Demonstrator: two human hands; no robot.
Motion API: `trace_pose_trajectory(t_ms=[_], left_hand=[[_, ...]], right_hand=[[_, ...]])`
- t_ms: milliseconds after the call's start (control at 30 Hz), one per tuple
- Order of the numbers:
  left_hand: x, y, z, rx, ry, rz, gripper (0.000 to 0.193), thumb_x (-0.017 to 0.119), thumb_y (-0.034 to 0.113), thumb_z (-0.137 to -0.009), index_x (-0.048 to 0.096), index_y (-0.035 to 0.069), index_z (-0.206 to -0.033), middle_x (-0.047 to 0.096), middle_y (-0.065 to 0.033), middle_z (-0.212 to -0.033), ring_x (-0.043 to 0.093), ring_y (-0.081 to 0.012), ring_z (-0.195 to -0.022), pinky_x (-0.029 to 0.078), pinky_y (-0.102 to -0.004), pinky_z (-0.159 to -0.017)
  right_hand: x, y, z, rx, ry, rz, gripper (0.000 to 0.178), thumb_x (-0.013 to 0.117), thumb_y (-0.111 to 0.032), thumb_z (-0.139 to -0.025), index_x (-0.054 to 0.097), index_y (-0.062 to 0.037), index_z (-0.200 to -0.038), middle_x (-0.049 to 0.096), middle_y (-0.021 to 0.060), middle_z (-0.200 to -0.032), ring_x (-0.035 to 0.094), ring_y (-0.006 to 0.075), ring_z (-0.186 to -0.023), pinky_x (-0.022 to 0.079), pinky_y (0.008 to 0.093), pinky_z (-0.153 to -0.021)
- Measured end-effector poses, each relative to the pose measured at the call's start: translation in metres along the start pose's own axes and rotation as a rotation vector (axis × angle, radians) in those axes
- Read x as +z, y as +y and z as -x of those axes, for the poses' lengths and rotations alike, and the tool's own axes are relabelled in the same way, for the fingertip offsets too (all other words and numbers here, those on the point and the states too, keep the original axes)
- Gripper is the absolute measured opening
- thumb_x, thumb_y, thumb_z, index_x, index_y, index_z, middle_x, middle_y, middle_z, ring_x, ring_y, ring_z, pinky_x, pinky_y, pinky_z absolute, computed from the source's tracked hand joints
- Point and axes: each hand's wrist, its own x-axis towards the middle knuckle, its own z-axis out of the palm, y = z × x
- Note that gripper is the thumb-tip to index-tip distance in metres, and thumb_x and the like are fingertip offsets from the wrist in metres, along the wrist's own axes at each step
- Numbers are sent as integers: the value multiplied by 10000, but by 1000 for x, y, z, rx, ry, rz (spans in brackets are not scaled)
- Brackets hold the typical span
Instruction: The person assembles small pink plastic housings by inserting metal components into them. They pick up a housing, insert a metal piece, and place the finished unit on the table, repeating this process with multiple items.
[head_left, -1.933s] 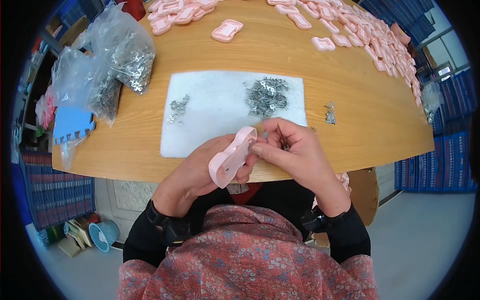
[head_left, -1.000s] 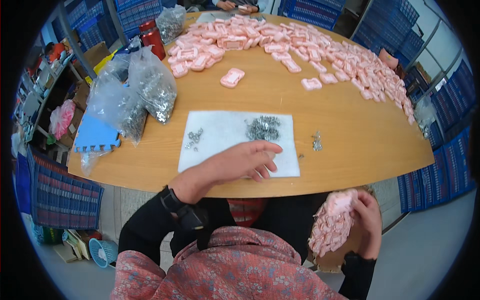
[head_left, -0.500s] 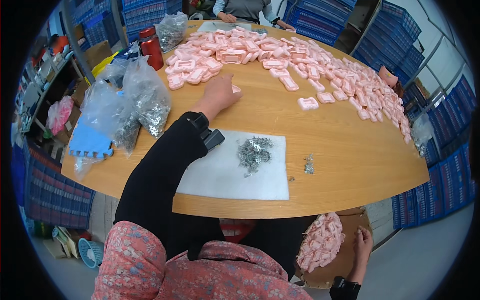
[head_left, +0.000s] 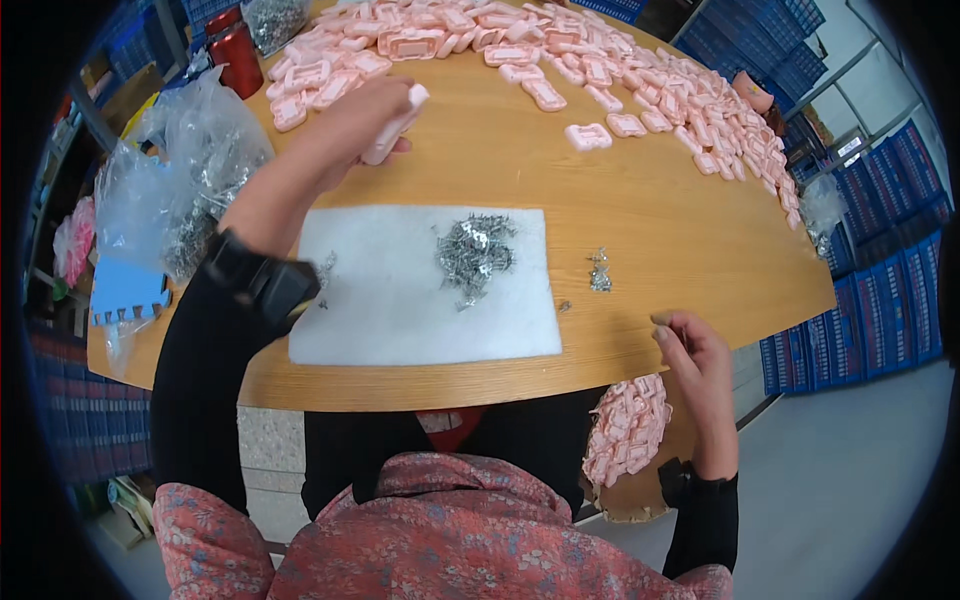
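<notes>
My left hand (head_left: pixel 362 125) is closed around a pale pink plastic part (head_left: pixel 400 122), holding it tilted on edge above the table, just short of the large heap of similar pink parts (head_left: pixel 415 43). Below it lies a white foam sheet (head_left: pixel 370 330) bearing a pile of small silvery metal pieces (head_left: pixel 475 258). At the table's right front edge is my right hand (head_left: pixel 700 360), its thumb and fingertips pinched together. Whatever may be between those fingertips is too small to make out. A smaller cluster of metal pieces (head_left: pixel 600 272) sits on the wood right of the sheet.
Clear bags of metal pieces (head_left: pixel 205 160) stand at the left beside a blue foam mat (head_left: pixel 128 290) and a red flask (head_left: pixel 234 55). More pink parts (head_left: pixel 628 430) fill a cardboard box below the table's front edge. Blue crates (head_left: pixel 880 210) are stacked at right.
My left hand has brought the pink part off the table, nearer and raised. My right hand has risen from beside the cardboard box to the table edge. The whole view has shifted.
</notes>
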Motion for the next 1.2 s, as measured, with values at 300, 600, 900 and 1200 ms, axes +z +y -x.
trace_pose_trajectory(t_ms=[300,600,900,1200], left_hand=[[-2,-55,150,-217,-277,956,536,446,312,-981,402,52,-1449,621,-147,-1041,622,-211,-800,521,-342,-681],[40,-81,180,-257,-190,987,524,455,353,-1004,375,68,-1437,632,-153,-1002,637,-210,-807,527,-334,-690],[61,-77,173,-313,-246,1080,563,344,494,-1038,425,93,-1425,636,-154,-978,642,-232,-776,541,-371,-658],[72,-77,171,-384,-370,1147,583,267,510,-1048,438,95,-1419,665,-163,-969,656,-251,-760,537,-367,-656]], right_hand=[[62,-23,-54,-364,-123,291,127,678,-37,-848,657,1,-968,633,135,-817,608,259,-708,484,337,-651],[81,-6,-49,-324,-247,361,129,703,-75,-837,652,-15,-939,651,153,-853,651,314,-769,509,387,-676],[90,9,-52,-240,-162,178,98,676,-86,-874,631,-6,-908,627,111,-794,622,236,-701,489,341,-649],[88,-50,-34,-36,-387,-323,116,663,-91,-912,584,-10,-881,497,-46,-765,431,35,-685,369,220,-599]])
